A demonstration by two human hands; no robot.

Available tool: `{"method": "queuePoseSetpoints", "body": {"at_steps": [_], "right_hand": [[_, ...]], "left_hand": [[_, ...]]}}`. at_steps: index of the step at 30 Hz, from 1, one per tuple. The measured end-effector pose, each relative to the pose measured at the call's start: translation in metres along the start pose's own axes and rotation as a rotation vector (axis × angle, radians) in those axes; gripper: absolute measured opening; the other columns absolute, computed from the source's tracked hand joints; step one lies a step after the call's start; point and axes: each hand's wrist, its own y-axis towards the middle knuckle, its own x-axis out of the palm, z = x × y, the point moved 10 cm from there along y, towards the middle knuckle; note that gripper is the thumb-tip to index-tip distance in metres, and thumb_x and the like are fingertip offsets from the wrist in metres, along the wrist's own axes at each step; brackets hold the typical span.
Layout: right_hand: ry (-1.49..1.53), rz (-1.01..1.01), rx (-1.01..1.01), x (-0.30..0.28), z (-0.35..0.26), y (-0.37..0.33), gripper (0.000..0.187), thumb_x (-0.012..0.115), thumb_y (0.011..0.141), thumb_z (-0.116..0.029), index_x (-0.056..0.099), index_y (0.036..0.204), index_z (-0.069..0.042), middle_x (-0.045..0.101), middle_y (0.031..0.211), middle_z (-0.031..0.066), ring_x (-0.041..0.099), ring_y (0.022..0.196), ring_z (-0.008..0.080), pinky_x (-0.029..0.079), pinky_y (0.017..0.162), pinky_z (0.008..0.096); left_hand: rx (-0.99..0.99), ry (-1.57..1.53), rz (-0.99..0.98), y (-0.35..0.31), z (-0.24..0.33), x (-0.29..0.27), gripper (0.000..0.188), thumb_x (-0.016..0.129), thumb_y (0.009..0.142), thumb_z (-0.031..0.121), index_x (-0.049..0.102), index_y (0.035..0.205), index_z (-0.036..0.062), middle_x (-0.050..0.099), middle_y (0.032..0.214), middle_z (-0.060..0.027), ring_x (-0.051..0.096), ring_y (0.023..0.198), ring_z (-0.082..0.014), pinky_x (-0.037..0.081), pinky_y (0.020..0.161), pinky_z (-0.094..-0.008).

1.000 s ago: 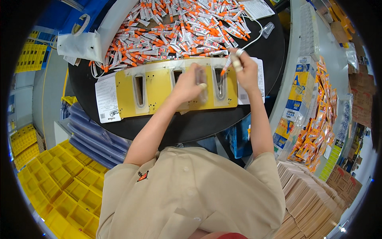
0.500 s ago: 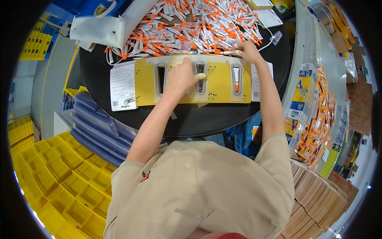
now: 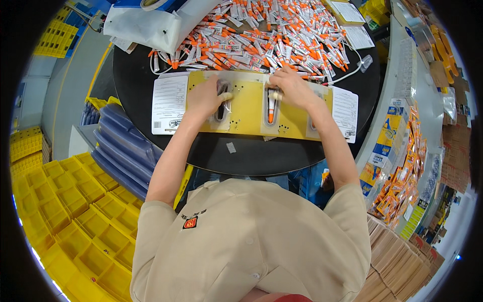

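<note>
A yellow plate (image 3: 246, 113) lies across the round black table, with clear plastic blisters in its slots. My left hand (image 3: 204, 98) rests at the left blister (image 3: 220, 115), its thumb spread from its fingers across the slot; that blister looks dark inside. My right hand (image 3: 292, 89) is over the middle slot, thumb and fingers closed at the upper end of a small white squeeze tube (image 3: 271, 108) with an orange cap. The tube lies lengthwise in the middle blister, cap towards me. My right wrist partly covers the right blister (image 3: 313, 121). Pale covers show on both thumbs.
A heap of orange-capped tubes (image 3: 261, 38) spreads beyond the plate. White printed cards stick out at its left (image 3: 168, 108) and right (image 3: 345, 113). Yellow bins (image 3: 75, 221) stand at left, stacked cardboard (image 3: 397, 256) at lower right.
My right hand has come from the heap's edge to the middle slot, where a tube now lies. My left hand has moved from the middle slot to the left one.
</note>
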Motion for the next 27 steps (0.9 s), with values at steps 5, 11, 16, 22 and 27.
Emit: {"method": "queuePoseSetpoints", "body": {"at_steps": [5, 11, 16, 22, 27], "right_hand": [[0.113, 0.311, 0.122, -0.022, 0.032, -0.048, 0.021, 0.072, 0.074, -0.014, 0.067, 0.094, -0.008, 0.062, 0.092, 0.0090, 0.053, 0.098, 0.0272, 0.042, 0.089, 0.0363], [-0.009, 0.710, 0.831, -0.073, 0.138, -0.223, 0.039, 0.068, 0.083, -0.025, 0.063, 0.116, -0.003, 0.062, 0.112, 0.0188, 0.053, 0.113, 0.0329, 0.041, 0.095, 0.0421], [-0.227, 0.399, 1.204, -0.020, 0.201, -0.315, 0.063, 0.050, 0.094, -0.044, 0.046, 0.133, 0.005, 0.044, 0.135, 0.0293, 0.041, 0.127, 0.0406, 0.030, 0.108, 0.0436], [-0.229, 0.593, 1.243, -0.016, 0.188, -0.315, 0.047, 0.045, 0.097, -0.040, 0.053, 0.132, -0.009, 0.053, 0.130, 0.0232, 0.044, 0.127, 0.0364, 0.035, 0.103, 0.0462], [-0.329, 0.523, 1.349, -0.021, 0.178, -0.311, 0.045, 0.044, 0.097, -0.038, 0.055, 0.129, -0.009, 0.055, 0.129, 0.0193, 0.044, 0.128, 0.0344, 0.034, 0.103, 0.0464]], "left_hand": [[-0.099, 0.011, -0.008, -0.009, -0.031, -0.012, 0.057, 0.070, 0.079, 0.046, 0.053, 0.118, 0.0068, 0.068, 0.094, -0.0137, 0.065, 0.088, -0.0339, 0.049, 0.073, -0.0436], [0.233, -0.124, 0.351, 0.028, -0.025, -0.056, 0.033, 0.061, 0.086, 0.023, 0.059, 0.116, 0.0093, 0.067, 0.094, -0.0124, 0.065, 0.088, -0.0314, 0.051, 0.074, -0.0393], [0.214, 0.285, 0.388, 0.102, 0.002, -0.049, 0.021, 0.060, 0.085, 0.016, 0.066, 0.105, 0.0121, 0.065, 0.097, -0.0110, 0.065, 0.092, -0.0267, 0.053, 0.074, -0.0396], [0.130, 0.487, 0.220, 0.129, -0.011, -0.033, 0.021, 0.063, 0.084, 0.024, 0.067, 0.102, 0.0138, 0.067, 0.093, -0.0098, 0.065, 0.089, -0.0262, 0.053, 0.074, -0.0429], [0.156, 0.298, 0.218, 0.109, -0.008, -0.054, 0.021, 0.063, 0.085, 0.028, 0.063, 0.097, 0.0112, 0.068, 0.088, -0.0098, 0.066, 0.084, -0.0279, 0.051, 0.071, -0.0431]]}}
